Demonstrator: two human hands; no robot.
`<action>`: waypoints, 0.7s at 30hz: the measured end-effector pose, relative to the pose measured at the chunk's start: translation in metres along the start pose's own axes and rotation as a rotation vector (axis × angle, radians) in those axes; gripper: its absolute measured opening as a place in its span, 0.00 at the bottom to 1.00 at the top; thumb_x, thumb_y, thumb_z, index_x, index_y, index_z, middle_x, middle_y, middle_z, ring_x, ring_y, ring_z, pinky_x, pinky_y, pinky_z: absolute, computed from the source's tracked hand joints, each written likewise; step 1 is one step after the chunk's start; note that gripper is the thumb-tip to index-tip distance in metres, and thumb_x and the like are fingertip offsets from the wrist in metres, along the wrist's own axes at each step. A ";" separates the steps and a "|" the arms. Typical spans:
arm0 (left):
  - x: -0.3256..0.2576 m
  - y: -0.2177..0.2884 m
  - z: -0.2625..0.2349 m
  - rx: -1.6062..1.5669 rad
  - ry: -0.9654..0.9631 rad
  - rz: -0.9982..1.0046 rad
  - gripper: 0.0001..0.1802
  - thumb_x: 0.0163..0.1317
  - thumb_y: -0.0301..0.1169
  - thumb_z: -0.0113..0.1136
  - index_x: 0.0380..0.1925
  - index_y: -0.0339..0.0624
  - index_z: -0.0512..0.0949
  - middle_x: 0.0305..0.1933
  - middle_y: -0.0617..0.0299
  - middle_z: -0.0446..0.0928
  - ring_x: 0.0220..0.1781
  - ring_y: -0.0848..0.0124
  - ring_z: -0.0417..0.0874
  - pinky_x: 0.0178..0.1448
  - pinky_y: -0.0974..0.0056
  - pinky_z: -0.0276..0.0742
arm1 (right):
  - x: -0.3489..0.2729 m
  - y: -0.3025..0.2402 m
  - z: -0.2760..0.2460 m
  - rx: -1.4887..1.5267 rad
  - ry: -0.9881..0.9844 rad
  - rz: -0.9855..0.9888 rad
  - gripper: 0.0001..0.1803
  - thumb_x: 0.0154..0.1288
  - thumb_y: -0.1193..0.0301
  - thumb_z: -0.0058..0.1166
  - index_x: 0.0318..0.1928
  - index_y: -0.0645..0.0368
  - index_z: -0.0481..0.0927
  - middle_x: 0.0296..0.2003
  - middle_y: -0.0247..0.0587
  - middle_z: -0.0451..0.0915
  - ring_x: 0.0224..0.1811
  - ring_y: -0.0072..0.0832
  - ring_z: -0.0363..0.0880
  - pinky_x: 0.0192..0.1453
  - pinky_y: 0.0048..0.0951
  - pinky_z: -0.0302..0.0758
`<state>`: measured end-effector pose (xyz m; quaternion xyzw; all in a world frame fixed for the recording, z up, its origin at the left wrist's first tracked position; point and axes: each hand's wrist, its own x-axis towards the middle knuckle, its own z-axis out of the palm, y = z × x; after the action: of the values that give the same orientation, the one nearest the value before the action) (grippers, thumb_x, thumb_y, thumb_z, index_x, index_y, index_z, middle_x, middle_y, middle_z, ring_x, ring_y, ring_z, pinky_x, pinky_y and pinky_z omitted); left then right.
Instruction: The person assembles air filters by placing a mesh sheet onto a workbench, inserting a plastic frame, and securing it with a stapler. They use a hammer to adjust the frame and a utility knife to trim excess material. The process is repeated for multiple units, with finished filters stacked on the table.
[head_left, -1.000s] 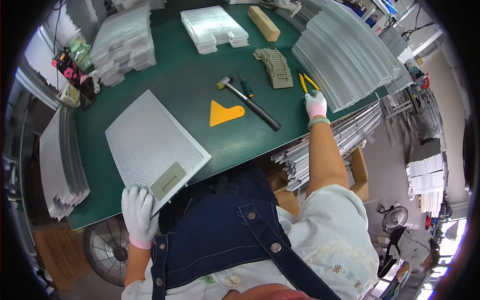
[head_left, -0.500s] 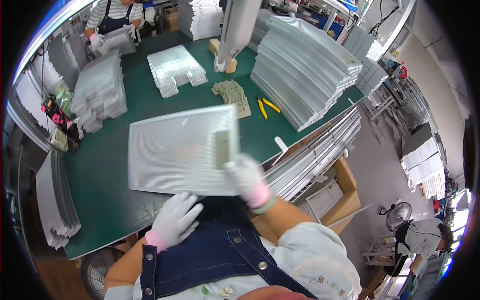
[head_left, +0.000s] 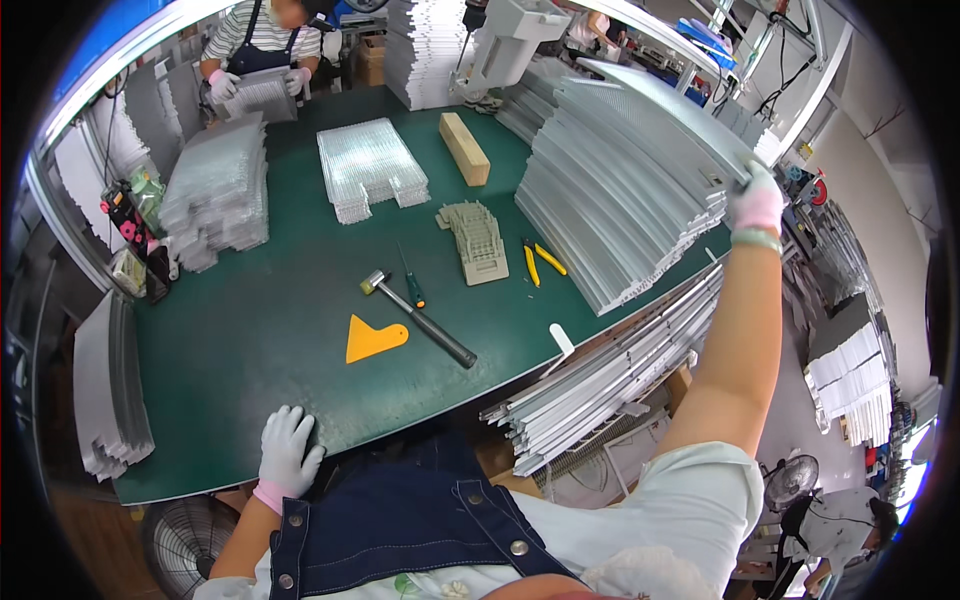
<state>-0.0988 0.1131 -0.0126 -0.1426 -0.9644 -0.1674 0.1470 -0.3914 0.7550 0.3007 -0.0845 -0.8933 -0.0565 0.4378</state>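
While the person is leaning over the bench, the scene is laying out like this:

Green mat table [head_left: 270, 330]: it is filling the middle of the view, carrying everything below.
Tall stack of metal mesh panels [head_left: 610, 200]: it is standing at the table's right end — the top panel [head_left: 665, 110] is resting on it, tilted.
Right hand [head_left: 755, 200]: gloved in white, it is reaching far out, fingers clamped on the top panel's far corner.
Left hand [head_left: 287, 450]: gloved too, it is lying flat on the table's near edge, fingers spread slightly apart, holding nothing.
Rubber mallet [head_left: 418, 318]: it is lying mid-table — just beside the orange scraper [head_left: 374, 340].
Yellow-handled pliers [head_left: 540, 262]: they are lying near the stack's foot.
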 end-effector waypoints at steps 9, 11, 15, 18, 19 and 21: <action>-0.030 -0.010 -0.046 0.170 0.105 -0.204 0.32 0.49 0.33 0.61 0.55 0.31 0.70 0.61 0.40 0.69 0.68 0.39 0.64 0.75 0.41 0.54 | 0.039 -0.026 0.047 0.039 -0.102 0.613 0.29 0.68 0.47 0.49 0.42 0.66 0.81 0.40 0.59 0.83 0.47 0.48 0.83 0.50 0.45 0.77; -0.033 -0.036 -0.095 0.394 0.203 -0.262 0.30 0.50 0.28 0.59 0.56 0.31 0.70 0.61 0.40 0.70 0.69 0.39 0.65 0.75 0.40 0.55 | -0.012 -0.070 0.001 -0.069 0.203 0.298 0.34 0.65 0.49 0.55 0.56 0.69 0.75 0.52 0.62 0.78 0.56 0.54 0.77 0.62 0.47 0.73; -0.104 -0.179 -0.184 0.821 0.370 -0.648 0.29 0.62 0.37 0.57 0.63 0.37 0.71 0.66 0.42 0.70 0.70 0.44 0.67 0.74 0.46 0.60 | -0.172 -0.193 -0.008 0.446 0.328 -0.333 0.24 0.66 0.77 0.57 0.62 0.67 0.71 0.60 0.62 0.73 0.66 0.57 0.68 0.71 0.52 0.63; -0.098 -0.238 -0.261 0.669 0.298 -1.023 0.31 0.61 0.49 0.59 0.60 0.42 0.76 0.63 0.49 0.76 0.67 0.53 0.73 0.72 0.54 0.66 | -0.340 -0.266 0.009 0.766 -0.173 -0.564 0.18 0.59 0.75 0.56 0.51 0.62 0.76 0.56 0.55 0.74 0.65 0.58 0.67 0.71 0.59 0.59; -0.137 -0.264 -0.283 0.658 0.353 -1.091 0.33 0.61 0.51 0.59 0.61 0.44 0.75 0.63 0.50 0.76 0.65 0.53 0.75 0.69 0.53 0.70 | -0.380 -0.291 0.013 0.877 -0.338 -0.683 0.14 0.61 0.72 0.55 0.48 0.61 0.77 0.54 0.53 0.74 0.64 0.60 0.67 0.69 0.61 0.59; -0.177 -0.297 -0.310 0.576 0.256 -1.278 0.32 0.57 0.51 0.61 0.57 0.43 0.79 0.55 0.47 0.81 0.57 0.52 0.82 0.61 0.52 0.77 | -0.433 -0.336 0.003 1.038 -0.392 -0.846 0.15 0.58 0.69 0.56 0.46 0.59 0.79 0.53 0.52 0.75 0.59 0.59 0.69 0.66 0.63 0.61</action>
<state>0.0397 -0.3086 0.1251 0.5158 -0.8405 0.0252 0.1641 -0.2007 0.3821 -0.0534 0.4824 -0.8234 0.2283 0.1928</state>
